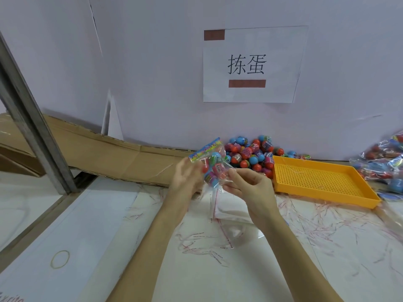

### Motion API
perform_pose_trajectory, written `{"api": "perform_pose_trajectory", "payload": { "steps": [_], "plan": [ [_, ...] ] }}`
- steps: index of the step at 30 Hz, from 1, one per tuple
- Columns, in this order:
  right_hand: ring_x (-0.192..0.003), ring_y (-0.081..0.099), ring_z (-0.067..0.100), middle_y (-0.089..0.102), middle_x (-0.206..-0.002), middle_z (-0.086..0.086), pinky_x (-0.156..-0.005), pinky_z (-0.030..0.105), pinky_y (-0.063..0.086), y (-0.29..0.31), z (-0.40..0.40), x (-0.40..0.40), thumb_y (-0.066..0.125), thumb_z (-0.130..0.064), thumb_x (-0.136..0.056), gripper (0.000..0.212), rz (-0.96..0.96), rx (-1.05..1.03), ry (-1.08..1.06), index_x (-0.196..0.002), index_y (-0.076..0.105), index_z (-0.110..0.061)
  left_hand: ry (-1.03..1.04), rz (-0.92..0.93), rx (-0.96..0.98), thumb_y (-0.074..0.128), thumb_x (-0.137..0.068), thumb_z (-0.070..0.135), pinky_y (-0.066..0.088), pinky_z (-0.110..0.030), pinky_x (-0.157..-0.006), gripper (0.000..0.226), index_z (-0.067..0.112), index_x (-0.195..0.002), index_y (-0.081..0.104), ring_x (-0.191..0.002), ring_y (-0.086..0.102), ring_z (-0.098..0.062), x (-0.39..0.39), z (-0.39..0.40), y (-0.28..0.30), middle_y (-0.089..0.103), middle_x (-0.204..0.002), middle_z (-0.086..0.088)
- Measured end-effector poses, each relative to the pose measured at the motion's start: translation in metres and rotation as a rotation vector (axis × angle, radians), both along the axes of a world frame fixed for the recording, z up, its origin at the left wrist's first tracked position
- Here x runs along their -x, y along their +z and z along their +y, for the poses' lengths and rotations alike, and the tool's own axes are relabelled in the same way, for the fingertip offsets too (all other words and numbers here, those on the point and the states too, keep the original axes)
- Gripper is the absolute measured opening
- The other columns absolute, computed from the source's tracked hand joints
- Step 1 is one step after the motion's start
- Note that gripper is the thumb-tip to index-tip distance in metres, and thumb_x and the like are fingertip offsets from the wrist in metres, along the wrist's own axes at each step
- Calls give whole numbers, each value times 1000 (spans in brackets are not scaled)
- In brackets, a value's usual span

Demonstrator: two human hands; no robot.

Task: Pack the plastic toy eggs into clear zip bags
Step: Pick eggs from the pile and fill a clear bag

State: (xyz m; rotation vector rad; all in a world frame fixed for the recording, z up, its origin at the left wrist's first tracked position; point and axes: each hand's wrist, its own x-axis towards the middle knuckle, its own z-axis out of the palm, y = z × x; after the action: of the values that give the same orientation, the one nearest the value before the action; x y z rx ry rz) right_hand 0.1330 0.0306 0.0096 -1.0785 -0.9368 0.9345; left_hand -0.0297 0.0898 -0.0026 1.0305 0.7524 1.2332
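- Both hands are raised above the worktop point(87, 225) and hold one filled bag point(212, 164) between them.
- The left hand point(187, 177) cradles the bag's left side, its fingers bent round the crinkled film near the colourful printed header strip.
- The right hand point(248, 184) pinches the bag's lower right edge between thumb and curled fingers.
- The filled bag is thin, glossy clear plastic, tilted, with smooth rounded toy eggs in blue, red and pink showing through it.
- Behind the hands, against the pale paper-covered wall, lies a heap of loose eggs point(253, 154): small, shiny ovals in blue, red and orange, some with printed bands round the middle.
- Just beside the heap to the right sits a yellow tray point(281, 182), a shallow rectangle of hard plastic with a perforated grid floor.
- At the far right edge lies a pile of packed bags point(383, 164), wrinkled clear film over more eggs.
- Under the hands lies a stack of flat empty zip bags point(231, 212), limp and transparent, with a thin red line along one side.
- The worktop is smooth, white and slightly glossy, strewn with thin red-marked plastic strips.
- A tan rubber band point(60, 259) lies in an open loop at lower left.
- A creased length of brown corrugated cardboard point(109, 158) lies along the wall's foot.
- A white paper sign point(250, 88) with black characters hangs on the wall.
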Motion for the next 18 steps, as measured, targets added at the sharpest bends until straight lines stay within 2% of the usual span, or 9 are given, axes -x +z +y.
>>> {"api": "perform_pose_trajectory", "payload": {
  "steps": [2, 4, 7, 10, 12, 14, 15, 18],
  "plan": [
    [-83, 77, 28, 78, -89, 13, -72, 27, 61, 0, 0, 1, 74, -21, -92, 17, 2, -2, 10, -99, 76, -5, -26, 79, -32, 88, -72, 46, 61, -28, -80, 79, 26, -140, 53, -113, 72, -15, -6, -4, -6, 73, -128, 7],
    [-79, 77, 26, 78, -85, 9, -67, 24, 60, 0, 1, -2, 74, -21, -93, 14, -31, 36, 1, -98, 76, -8, 19, 95, -67, 89, -75, 30, 61, -26, -74, 73, 27, -138, 54, -109, 73, -13, -6, -3, -10, 72, -128, 7],
    [-69, 74, 14, 78, -79, -1, -58, 17, 55, -1, 5, -7, 75, -27, -91, 9, -180, 98, -53, -91, 78, -19, 99, 117, -171, 87, -82, 13, 60, -24, -74, 74, 28, -144, 49, -107, 72, -5, 1, 1, -7, 68, -129, 14],
    [-63, 71, 10, 76, -76, -4, -53, 17, 54, -6, 7, -5, 73, -25, -93, 6, -337, 57, -129, -91, 76, -21, 102, 163, -239, 87, -83, 12, 59, -22, -76, 76, 30, -145, 46, -104, 72, -5, 2, 0, -9, 65, -132, 18],
    [-66, 70, 8, 73, -83, -10, -53, 17, 54, -10, 8, 0, 72, -24, -94, 4, -516, 17, -243, -98, 71, -23, 129, 223, -291, 89, -82, 15, 59, -24, -78, 78, 33, -145, 46, -103, 71, -11, -1, -1, -9, 62, -131, 21],
    [-76, 69, 6, 70, -94, -12, -61, 17, 55, -11, 8, 3, 69, -28, -96, 10, -601, -25, -307, -106, 67, -27, 198, 290, -382, 90, -81, 15, 59, -24, -81, 81, 33, -146, 44, -107, 68, -11, -2, -2, -10, 61, -127, 23],
    [-81, 70, 7, 72, -97, -9, -66, 20, 57, -12, 9, 5, 65, -30, -99, 12, -548, -51, -252, -109, 68, -26, 221, 327, -427, 90, -80, 15, 59, -25, -81, 83, 32, -147, 43, -110, 67, -11, -2, -1, -11, 60, -128, 22],
    [-95, 73, 10, 76, -104, -4, -79, 25, 60, -7, 7, 14, 53, -44, -102, 31, -192, -34, 89, -115, 72, -24, 150, 456, -546, 88, -83, 24, 61, -29, -79, 83, 39, -149, 41, -108, 68, -14, -3, -6, -13, 58, -132, 20]
  ]
}}
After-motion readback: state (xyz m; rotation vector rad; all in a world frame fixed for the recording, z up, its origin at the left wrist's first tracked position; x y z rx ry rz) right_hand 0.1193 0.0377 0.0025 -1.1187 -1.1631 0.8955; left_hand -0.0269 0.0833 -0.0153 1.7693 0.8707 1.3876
